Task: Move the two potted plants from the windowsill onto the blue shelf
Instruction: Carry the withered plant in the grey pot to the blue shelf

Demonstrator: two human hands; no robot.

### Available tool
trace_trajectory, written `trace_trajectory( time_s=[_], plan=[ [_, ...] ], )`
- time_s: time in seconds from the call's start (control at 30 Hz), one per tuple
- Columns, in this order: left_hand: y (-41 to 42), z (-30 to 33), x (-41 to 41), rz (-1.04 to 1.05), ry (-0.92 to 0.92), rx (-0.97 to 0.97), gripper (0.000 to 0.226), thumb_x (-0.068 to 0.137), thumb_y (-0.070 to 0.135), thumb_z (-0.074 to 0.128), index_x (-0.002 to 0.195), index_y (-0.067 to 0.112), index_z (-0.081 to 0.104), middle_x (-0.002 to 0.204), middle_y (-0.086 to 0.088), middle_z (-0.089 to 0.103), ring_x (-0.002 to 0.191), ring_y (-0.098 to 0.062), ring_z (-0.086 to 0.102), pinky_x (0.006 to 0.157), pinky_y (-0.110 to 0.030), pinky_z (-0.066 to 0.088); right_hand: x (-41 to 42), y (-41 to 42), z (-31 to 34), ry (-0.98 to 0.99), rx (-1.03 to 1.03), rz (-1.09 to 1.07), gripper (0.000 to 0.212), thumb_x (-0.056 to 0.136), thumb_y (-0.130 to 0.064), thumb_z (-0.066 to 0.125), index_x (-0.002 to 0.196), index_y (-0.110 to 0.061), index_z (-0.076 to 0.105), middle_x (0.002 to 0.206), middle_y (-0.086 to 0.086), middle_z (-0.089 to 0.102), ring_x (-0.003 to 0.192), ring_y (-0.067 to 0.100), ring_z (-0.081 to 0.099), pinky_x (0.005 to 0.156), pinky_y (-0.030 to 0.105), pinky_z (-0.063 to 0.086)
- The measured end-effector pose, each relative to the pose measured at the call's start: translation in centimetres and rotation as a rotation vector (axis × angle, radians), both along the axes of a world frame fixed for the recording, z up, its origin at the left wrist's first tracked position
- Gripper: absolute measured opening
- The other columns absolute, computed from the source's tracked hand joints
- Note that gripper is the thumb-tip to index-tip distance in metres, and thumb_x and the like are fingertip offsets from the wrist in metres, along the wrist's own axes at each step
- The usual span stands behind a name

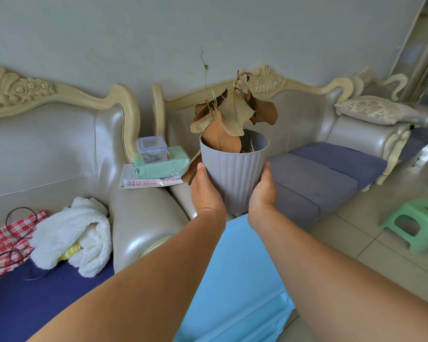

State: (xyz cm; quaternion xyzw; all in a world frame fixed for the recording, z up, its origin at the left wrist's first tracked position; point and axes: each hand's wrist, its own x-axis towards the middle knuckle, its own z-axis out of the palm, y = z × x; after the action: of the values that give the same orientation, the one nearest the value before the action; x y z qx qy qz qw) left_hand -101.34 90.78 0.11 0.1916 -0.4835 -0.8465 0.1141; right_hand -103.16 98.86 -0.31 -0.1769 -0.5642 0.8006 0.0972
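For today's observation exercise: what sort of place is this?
Probably a home living room: ornate carved sofas along the wall, a green plastic stool on tiled floor, a white blanket on a seat.

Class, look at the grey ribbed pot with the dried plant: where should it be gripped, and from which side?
Grip the grey ribbed pot by its walls, low down, one palm from each side, as the left hand and right hand do. Its brittle leaves rule out reaching from above.

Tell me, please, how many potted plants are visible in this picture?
1. A grey ribbed pot with dry brown leaves is held between the left hand and right hand, above the blue shelf. The second plant is out of view.
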Motion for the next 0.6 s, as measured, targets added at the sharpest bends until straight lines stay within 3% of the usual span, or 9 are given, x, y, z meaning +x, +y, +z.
trace_trajectory(
  time_s=[0.07, 0.2, 0.37, 0.6],
  plan=[
    [0.7, -1.6, -0.1, -0.004, -0.011, 0.017, 0.026, 0.080, 0.053, 0.046, 0.074, 0.032, 0.059, 0.089, 0.011, 0.062, 0.088, -0.012, 0.055, 0.072, -0.030, 0.039, -0.1, 0.8, -1.6, -0.012, -0.001, 0.009, 0.047, 0.085, -0.059, 0.036, 0.091, -0.022, 0.064, 0.097, 0.004, 0.067, 0.093, 0.023, 0.060, 0.085, 0.038, 0.047],
    [1.4, -4.7, -0.2, 0.010, -0.052, 0.043, 0.029, 0.080, 0.047, 0.044, 0.073, 0.024, 0.062, 0.085, 0.007, 0.065, 0.081, -0.012, 0.054, 0.066, -0.029, 0.039, -0.2, 1.5, -4.7, -0.018, 0.007, 0.015, 0.043, 0.083, -0.054, 0.038, 0.078, -0.019, 0.062, 0.085, 0.005, 0.067, 0.082, 0.022, 0.060, 0.068, 0.032, 0.045],
    [2.3, -8.7, -0.7, -0.014, -0.060, 0.023, 0.032, 0.080, 0.047, 0.043, 0.080, 0.021, 0.061, 0.091, 0.002, 0.065, 0.083, -0.016, 0.053, 0.066, -0.030, 0.039, -0.8, 2.4, -8.6, 0.001, -0.007, 0.017, 0.040, 0.084, -0.048, 0.038, 0.068, -0.016, 0.055, 0.074, 0.004, 0.061, 0.075, 0.022, 0.056, 0.066, 0.032, 0.041],
    [4.9, -14.8, -2.4, -0.079, -0.092, 0.022, 0.030, 0.084, 0.044, 0.041, 0.079, 0.021, 0.060, 0.085, 0.002, 0.063, 0.077, -0.013, 0.051, 0.061, -0.029, 0.037, -2.3, 5.3, -14.7, -0.027, 0.006, -0.007, 0.039, 0.085, -0.046, 0.037, 0.065, -0.016, 0.053, 0.073, 0.005, 0.060, 0.073, 0.021, 0.054, 0.066, 0.032, 0.040]
  ],
)
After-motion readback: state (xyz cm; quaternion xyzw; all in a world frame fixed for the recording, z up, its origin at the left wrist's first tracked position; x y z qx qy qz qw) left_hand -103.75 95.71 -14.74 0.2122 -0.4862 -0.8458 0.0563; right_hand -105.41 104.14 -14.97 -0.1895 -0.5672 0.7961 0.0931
